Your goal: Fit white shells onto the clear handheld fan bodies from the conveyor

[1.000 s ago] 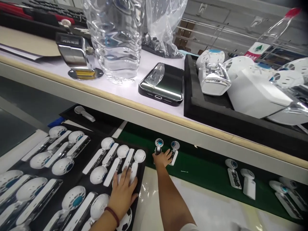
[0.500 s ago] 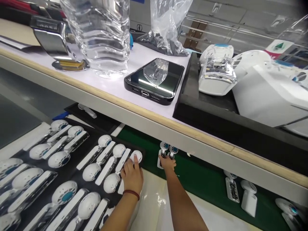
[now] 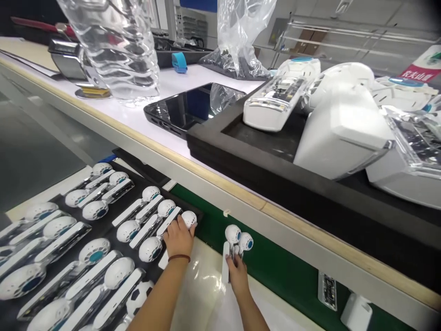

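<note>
the right hand, just right of the foam tray, had its fingers closed around a pair of white round-headed devices near the green strip. the left hand lay at the tray's right edge, its fingers bent against another white device there; whether they gripped it could not be told. farther right of the tray, two more devices lay on the strip, partly hidden by the shelf; higher than the tray lay a phone.
</note>
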Demonstrator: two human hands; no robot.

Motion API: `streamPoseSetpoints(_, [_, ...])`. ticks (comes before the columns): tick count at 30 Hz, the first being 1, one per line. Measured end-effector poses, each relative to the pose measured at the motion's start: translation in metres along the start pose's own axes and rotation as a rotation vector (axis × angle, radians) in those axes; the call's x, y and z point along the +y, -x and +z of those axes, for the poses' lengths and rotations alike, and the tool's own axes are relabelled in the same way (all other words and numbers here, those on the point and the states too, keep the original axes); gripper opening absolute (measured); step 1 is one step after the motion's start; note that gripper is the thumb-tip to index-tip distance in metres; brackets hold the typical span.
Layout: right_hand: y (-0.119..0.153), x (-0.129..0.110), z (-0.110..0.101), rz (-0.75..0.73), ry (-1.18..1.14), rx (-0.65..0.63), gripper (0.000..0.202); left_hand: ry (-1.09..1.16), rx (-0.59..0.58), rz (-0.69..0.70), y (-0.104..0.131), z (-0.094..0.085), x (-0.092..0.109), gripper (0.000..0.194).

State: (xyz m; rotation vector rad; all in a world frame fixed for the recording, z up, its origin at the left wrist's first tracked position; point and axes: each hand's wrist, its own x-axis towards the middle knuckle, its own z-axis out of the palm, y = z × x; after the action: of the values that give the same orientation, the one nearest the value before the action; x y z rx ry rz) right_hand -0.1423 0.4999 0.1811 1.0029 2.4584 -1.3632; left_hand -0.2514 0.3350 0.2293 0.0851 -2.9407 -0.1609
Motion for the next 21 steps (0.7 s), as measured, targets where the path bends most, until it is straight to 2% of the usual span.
streamPoseSetpoints(5, [0.024,0.013,-0.011,0.057,-0.148,-0.054,0.055,0.086,-0.046,0.017,-0.009,-0.002,-0.002,0.064])
streamPoseSetpoints(9, [0.051,0.004,-0.016,0.079,-0.214,-0.052,0.057,0.257,-0.093,0.005,-0.01,-0.015,0.002,0.062])
streamPoseSetpoints(12, [0.078,-0.014,-0.022,0.035,-0.212,0.0,0.051,0.473,-0.204,0.079,0.017,-0.04,0.012,0.059])
streamPoseSetpoints(15, [0.104,-0.037,-0.03,-0.151,-0.187,0.057,0.043,0.755,-0.467,0.225,0.06,-0.079,0.02,0.052])
streamPoseSetpoints(16, [0.112,-0.044,-0.034,-0.24,-0.177,0.056,0.037,0.911,-0.593,0.197,0.073,-0.093,0.02,0.054])
streamPoseSetpoints(18, [0.126,-0.054,-0.041,-0.393,-0.146,0.053,0.031,1.328,-0.843,-0.042,0.087,-0.119,0.014,0.058])
streamPoseSetpoints(20, [0.139,-0.061,-0.045,-0.462,-0.132,0.088,0.031,1.658,-0.977,-0.323,0.089,-0.143,0.0,0.06])
streamPoseSetpoints(21, [0.146,-0.062,-0.047,-0.459,-0.155,0.111,0.031,1.742,-1.017,-0.424,0.086,-0.153,-0.009,0.057])
